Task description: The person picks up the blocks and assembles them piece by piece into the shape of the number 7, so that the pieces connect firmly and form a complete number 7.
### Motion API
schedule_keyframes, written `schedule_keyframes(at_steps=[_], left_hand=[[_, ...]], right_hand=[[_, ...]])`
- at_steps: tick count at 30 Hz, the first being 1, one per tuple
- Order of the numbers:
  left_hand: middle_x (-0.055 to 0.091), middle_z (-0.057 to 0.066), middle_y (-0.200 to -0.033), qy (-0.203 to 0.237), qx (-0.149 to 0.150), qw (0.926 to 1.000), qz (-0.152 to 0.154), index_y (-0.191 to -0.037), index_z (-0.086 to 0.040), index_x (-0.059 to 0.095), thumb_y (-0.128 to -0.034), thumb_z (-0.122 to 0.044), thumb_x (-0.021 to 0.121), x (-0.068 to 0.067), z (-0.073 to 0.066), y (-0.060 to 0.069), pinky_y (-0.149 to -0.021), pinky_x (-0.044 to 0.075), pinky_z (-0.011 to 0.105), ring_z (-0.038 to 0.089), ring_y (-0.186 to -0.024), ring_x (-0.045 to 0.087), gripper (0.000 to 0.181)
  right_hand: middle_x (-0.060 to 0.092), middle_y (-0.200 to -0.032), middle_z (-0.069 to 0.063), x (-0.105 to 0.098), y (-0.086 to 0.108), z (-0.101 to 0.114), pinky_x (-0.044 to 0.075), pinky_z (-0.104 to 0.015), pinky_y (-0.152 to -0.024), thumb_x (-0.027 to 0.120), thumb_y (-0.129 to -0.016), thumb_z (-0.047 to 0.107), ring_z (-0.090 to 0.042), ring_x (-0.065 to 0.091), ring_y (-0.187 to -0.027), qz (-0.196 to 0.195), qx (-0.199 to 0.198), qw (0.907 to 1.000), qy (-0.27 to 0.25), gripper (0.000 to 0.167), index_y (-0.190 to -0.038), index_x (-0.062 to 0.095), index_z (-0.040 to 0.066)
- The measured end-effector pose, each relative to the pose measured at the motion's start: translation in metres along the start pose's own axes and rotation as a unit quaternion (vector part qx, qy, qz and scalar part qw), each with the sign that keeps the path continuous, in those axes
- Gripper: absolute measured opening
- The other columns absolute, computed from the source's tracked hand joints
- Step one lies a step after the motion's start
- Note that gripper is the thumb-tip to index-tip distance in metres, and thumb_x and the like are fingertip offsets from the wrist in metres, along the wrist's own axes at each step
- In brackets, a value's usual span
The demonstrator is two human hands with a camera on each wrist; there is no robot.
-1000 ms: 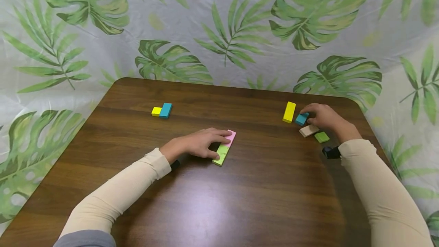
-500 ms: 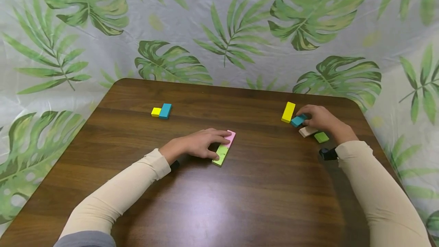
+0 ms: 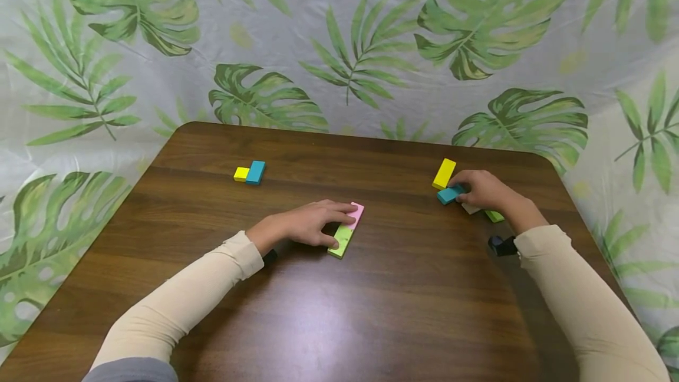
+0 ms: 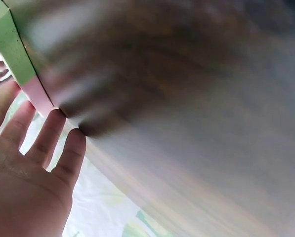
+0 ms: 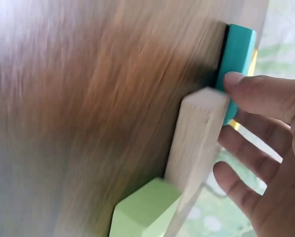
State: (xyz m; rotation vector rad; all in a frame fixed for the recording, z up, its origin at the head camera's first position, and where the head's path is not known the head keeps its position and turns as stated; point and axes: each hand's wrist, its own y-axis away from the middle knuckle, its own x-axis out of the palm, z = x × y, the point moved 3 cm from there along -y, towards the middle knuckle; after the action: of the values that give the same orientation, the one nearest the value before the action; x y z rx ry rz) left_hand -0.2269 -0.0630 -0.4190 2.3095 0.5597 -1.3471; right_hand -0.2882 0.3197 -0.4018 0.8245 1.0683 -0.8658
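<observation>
In the head view my left hand (image 3: 310, 223) rests on a pink block (image 3: 358, 211) and a light green block (image 3: 342, 241) lying end to end. Its fingertips touch the pink one, and the thumb is at the green one. The left wrist view shows these fingers (image 4: 44, 138) fairly straight and spread along the blocks. At the right, my right hand (image 3: 484, 190) pinches a blue block (image 3: 448, 194) between thumb and fingers; the right wrist view shows the blue block (image 5: 238, 49) beside a plain wooden block (image 5: 194, 143). The wooden block is partly hidden in the head view.
A yellow block (image 3: 444, 173) lies just behind the blue one. A green block (image 5: 145, 210) sits nearest the right wrist camera. Back left on the wooden table (image 3: 339, 323), a small yellow block (image 3: 241, 174) touches another blue block (image 3: 256, 173).
My right hand has moved left and slightly nearer, taking the blue block with it; that block has turned more sideways. The left hand and its pink and green blocks stay put.
</observation>
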Motion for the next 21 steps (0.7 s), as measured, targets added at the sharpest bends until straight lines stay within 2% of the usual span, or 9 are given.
schedule_keyframes(at_steps=[5, 10, 21], left_hand=[[0.031, 0.004, -0.164, 0.004, -0.006, 1.0, -0.003, -0.146, -0.012, 0.05, -0.0901, -0.025, 0.07, 0.0, -0.001, 0.0, -0.119, 0.032, 0.048, 0.029, -0.148, 0.033, 0.062], [0.03, 0.003, -0.164, 0.004, -0.007, 1.0, -0.002, -0.147, -0.012, 0.05, -0.0909, -0.027, 0.07, 0.001, -0.001, 0.001, -0.119, 0.032, 0.048, 0.029, -0.148, 0.033, 0.061], [0.031, 0.004, -0.164, 0.005, -0.008, 1.0, -0.003, -0.147, -0.012, 0.049, -0.0909, -0.026, 0.07, 0.0, -0.003, 0.001, -0.119, 0.031, 0.047, 0.029, -0.148, 0.034, 0.062]], right_hand=[[0.06, -0.132, -0.026, 0.002, 0.0, 0.015, 0.046, -0.06, -0.096, 0.069, -0.09, 0.006, -0.046, 0.057, -0.119, 0.013, -0.013, 0.9997, 0.015, 0.033, -0.122, 0.068, 0.002], [0.062, -0.131, -0.026, 0.007, 0.001, 0.028, 0.047, -0.06, -0.097, 0.07, -0.089, 0.007, -0.045, 0.058, -0.118, 0.021, -0.034, 0.9985, 0.038, 0.031, -0.12, 0.069, 0.002], [0.067, -0.124, -0.022, 0.017, 0.006, 0.052, 0.052, -0.054, -0.091, 0.073, -0.086, 0.005, -0.038, 0.064, -0.111, -0.006, -0.088, 0.9955, 0.034, 0.03, -0.115, 0.07, 0.003]])
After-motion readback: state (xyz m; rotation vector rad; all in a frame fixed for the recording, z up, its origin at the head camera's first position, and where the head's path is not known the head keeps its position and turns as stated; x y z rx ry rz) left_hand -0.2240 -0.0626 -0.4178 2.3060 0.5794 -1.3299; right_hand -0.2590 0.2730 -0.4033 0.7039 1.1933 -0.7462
